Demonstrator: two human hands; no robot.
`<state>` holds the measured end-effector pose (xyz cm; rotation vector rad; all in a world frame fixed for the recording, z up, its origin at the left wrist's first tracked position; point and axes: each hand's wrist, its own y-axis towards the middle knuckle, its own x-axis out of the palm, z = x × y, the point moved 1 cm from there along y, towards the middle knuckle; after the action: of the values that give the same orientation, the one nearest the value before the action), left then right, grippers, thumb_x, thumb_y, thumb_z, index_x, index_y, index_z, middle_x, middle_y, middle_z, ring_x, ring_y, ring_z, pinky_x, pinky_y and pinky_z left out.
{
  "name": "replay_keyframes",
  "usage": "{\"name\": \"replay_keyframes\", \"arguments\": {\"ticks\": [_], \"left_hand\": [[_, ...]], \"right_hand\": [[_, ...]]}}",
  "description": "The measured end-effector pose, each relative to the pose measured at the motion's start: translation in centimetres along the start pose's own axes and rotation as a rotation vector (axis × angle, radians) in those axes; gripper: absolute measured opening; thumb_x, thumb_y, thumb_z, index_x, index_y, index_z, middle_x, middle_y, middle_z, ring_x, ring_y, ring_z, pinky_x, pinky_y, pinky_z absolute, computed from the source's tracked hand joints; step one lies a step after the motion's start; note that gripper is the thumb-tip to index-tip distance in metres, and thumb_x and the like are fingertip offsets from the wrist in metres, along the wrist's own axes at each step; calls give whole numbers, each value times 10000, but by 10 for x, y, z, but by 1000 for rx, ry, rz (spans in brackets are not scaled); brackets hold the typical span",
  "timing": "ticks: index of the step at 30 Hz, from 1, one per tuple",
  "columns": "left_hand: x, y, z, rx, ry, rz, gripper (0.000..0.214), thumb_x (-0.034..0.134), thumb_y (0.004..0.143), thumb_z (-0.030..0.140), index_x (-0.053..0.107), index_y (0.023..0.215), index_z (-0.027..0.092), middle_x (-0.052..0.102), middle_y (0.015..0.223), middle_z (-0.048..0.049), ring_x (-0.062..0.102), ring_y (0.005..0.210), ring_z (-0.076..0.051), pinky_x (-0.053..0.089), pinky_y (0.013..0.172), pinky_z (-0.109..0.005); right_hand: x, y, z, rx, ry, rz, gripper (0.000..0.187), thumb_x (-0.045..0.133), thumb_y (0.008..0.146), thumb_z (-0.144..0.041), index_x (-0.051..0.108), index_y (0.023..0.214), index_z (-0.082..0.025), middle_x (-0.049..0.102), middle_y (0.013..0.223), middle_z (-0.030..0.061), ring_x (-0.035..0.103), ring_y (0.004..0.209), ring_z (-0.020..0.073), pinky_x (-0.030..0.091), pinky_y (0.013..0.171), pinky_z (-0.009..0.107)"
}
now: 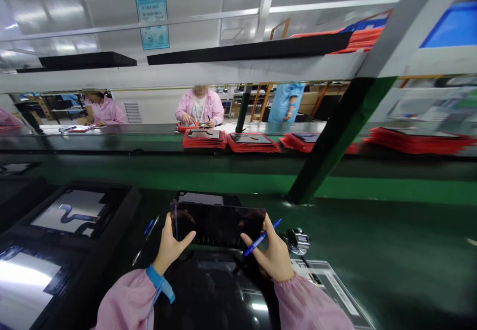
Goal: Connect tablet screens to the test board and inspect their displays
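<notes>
A dark glossy panel (218,223) is held upright between both hands over a black tray at the bench's near edge. My left hand (170,245) grips its left edge, thumb across the front. My right hand (274,253) holds its right edge and also carries a blue pen (261,239) between the fingers. Both wrists wear pink sleeves; a blue strap circles the left wrist.
Black trays with screens (70,213) sit at the left. Another blue pen (151,224) lies left of the panel and a metal counter (297,239) to its right. A green belt (372,188) runs across. Red tray stacks (204,138) and people in pink coats are beyond.
</notes>
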<state>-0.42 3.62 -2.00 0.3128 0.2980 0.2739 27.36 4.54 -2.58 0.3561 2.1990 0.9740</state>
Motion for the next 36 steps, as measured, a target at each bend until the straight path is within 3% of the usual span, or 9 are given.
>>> {"name": "replay_keyframes", "arguments": {"ticks": [5,14,19,22,25,28,31,34,36], "left_hand": [[2,2,-1,38,76,-34,639,749,671,351,436,1204,190,635,1111,-86,539,1201,-292,419,1025,-456],[0,4,21,20,-5,-62,700,741,697,362,389,1278,192,570,1247,-111,528,1209,-275,388,1055,-425],[-13,9,49,-104,-189,-110,643,644,801,415,371,1358,247,463,1416,-87,379,1353,-256,303,1120,-395],[-20,10,57,-211,-295,-133,519,580,843,447,453,1317,277,452,1442,-59,342,1379,-249,312,1114,-380],[-27,12,56,-289,-335,-82,493,577,835,482,492,1266,257,636,1218,-76,567,1179,-252,454,968,-356],[-33,14,50,-343,-266,-24,428,619,784,525,572,1071,211,690,772,-16,675,752,-214,510,656,-289],[-38,17,48,-237,-119,29,321,612,789,518,600,853,203,611,633,16,612,603,-176,463,558,-261],[-42,18,52,49,130,106,241,594,818,451,643,784,217,648,930,-58,620,905,-236,487,815,-348],[-43,15,56,176,234,86,211,580,831,416,663,763,234,591,1120,-76,539,1110,-273,404,997,-420]], "right_hand": [[1,-1,-1,41,15,-15,806,562,876,-469,163,1510,-172,639,1207,144,676,996,278,583,800,367],[1,0,-1,75,135,-56,857,604,845,-452,146,1514,-174,545,1345,143,589,1152,296,516,933,417],[-6,-1,-13,236,375,-9,800,596,863,-417,172,1510,-214,514,1384,90,524,1228,275,460,1010,428],[-9,-1,-17,376,511,40,668,581,876,-419,321,1465,-239,458,1433,63,426,1309,263,386,1074,445],[-10,1,-18,459,576,57,612,657,817,-432,470,1369,-247,471,1423,71,395,1325,293,326,1104,497],[-11,4,-22,436,642,30,481,685,798,-405,548,1230,-246,493,1403,103,401,1321,306,318,1101,529],[-15,5,-28,382,690,22,210,669,820,-371,544,938,-250,465,1423,113,381,1334,304,315,1092,539],[-19,7,-30,366,679,23,269,649,833,-379,423,768,-248,463,1421,123,394,1325,317,367,1040,531],[-19,7,-27,365,659,24,314,637,835,-396,375,743,-248,449,1428,134,378,1334,324,406,990,509]]}}
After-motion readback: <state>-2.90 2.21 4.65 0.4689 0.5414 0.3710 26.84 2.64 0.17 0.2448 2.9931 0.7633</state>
